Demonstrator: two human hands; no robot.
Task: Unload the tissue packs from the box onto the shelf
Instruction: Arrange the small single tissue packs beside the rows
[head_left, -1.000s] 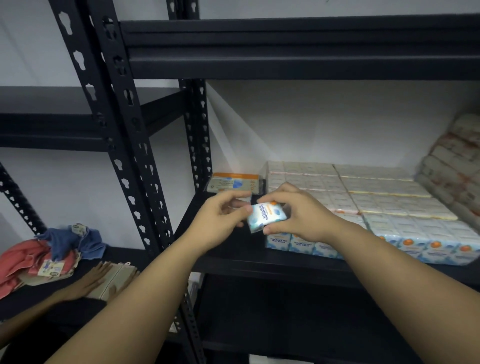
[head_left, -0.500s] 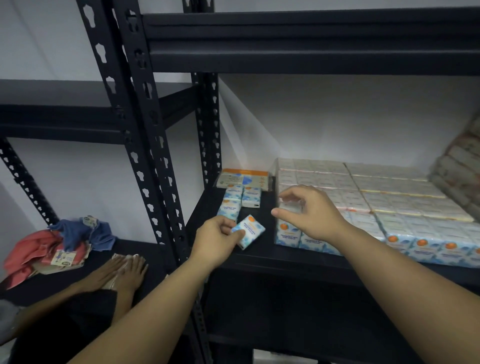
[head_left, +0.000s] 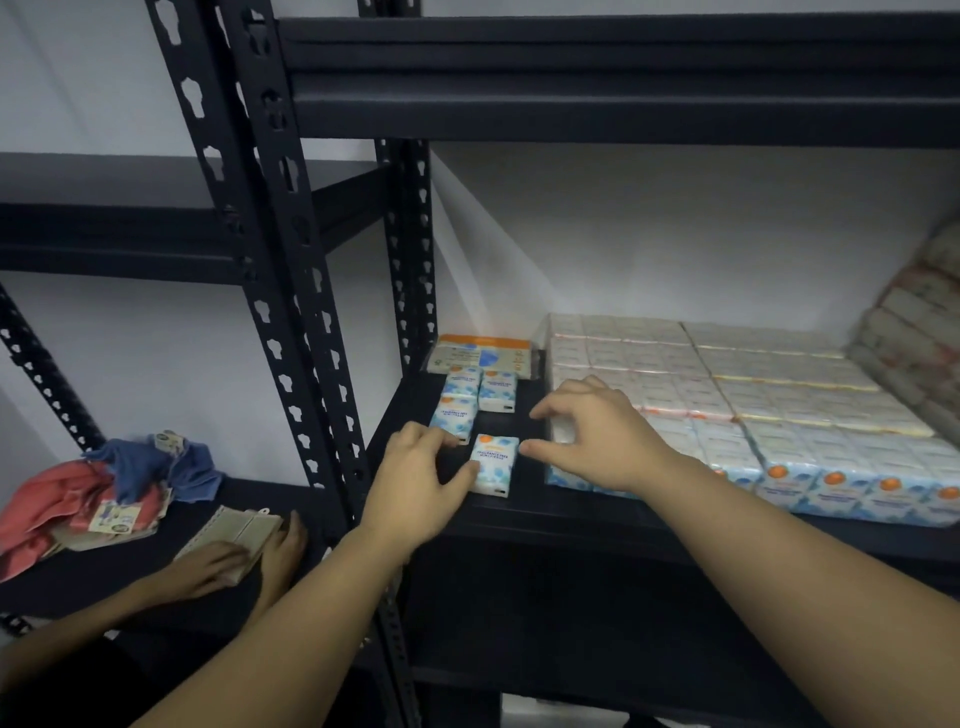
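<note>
Four loose tissue packs (head_left: 494, 464) are lying on the shelf (head_left: 519, 514); the left hand (head_left: 415, 480) is touching the nearest, fingers relaxed, while the right hand (head_left: 597, 441) is hovering loosely spread.

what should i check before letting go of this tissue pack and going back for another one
1. Front tissue pack lies flat on the shelf: ok.
2. Left hand free of it: not ok, thumb and fingers touch its left edge.
3. Right hand free of it: not ok, a fingertip touches its right edge while the hand rests over the wrapped tissue bundle.
4. Pack in line with the three loose packs behind: ok, roughly, with a gap between.
5. Pack clear of the shelf's front lip: ok, though close to it.
6. The box with more packs: cannot tell, out of view.
</note>
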